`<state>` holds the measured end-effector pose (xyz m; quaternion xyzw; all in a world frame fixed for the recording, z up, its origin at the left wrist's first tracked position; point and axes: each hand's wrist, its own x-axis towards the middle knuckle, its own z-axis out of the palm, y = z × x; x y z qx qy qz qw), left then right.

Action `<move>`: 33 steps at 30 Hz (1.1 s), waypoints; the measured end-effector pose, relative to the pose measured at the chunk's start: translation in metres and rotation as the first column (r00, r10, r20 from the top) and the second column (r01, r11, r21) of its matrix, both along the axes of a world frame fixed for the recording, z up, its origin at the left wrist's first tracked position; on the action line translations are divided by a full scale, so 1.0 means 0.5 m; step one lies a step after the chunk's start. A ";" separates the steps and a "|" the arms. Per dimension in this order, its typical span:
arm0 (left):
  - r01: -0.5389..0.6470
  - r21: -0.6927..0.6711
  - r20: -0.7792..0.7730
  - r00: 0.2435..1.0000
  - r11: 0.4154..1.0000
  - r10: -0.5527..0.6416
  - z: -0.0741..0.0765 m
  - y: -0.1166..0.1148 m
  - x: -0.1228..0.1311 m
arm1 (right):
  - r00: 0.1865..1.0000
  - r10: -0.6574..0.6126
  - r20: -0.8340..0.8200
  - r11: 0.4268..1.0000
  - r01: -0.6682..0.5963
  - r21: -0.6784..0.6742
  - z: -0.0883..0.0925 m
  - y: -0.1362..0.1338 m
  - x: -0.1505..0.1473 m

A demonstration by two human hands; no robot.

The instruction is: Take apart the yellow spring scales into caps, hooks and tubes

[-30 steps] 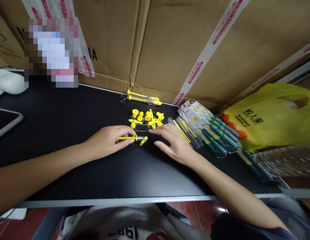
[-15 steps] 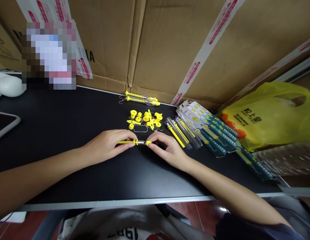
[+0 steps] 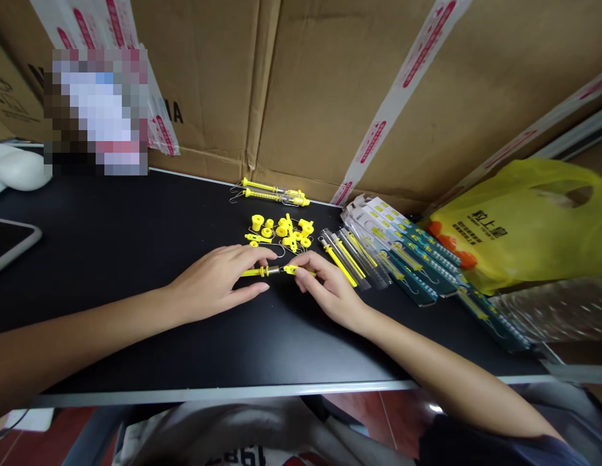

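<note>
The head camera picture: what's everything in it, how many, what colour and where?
Slim plastic rod with metal spring: one, yellow and silver, between the hands
Small plastic clip: one, yellow, right fingertips
Loose plastic parts: too jumbled to count, yellow, table's middle
Hooked plastic tubes: two, yellow, table's back edge
Straight see-through tubes: about three, clear and yellow, right of loose parts
Flat cardboard packs: several, white and teal, right
Plastic bag: one, yellow, far right
Cardboard boxes: count unclear, brown, behind table
Flat rectangular screen: one, black with white rim, left edge
Rounded object: one, white, left edge
Tabletop: one, black, centre
Left hand: one, bare, around rod
Right hand: one, bare, pinching clip
</note>
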<state>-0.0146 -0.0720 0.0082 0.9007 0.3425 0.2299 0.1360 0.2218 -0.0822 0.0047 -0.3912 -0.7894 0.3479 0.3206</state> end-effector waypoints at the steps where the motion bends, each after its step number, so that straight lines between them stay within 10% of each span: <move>1: -0.003 0.001 -0.012 1.000 1.000 0.003 0.002 0.000 0.007 | 1.000 -0.007 -0.001 1.000 0.007 0.004 0.000 0.001 0.001; 14: -0.051 0.022 -0.011 0.999 0.998 0.051 -0.017 0.012 0.051 | 0.975 0.003 0.223 0.965 -0.061 0.256 -0.006 0.004 0.016; 33: 0.029 0.082 0.017 0.999 0.996 -0.030 -0.028 0.009 0.044 | 0.960 0.100 0.261 0.984 -0.135 0.117 0.009 -0.011 0.008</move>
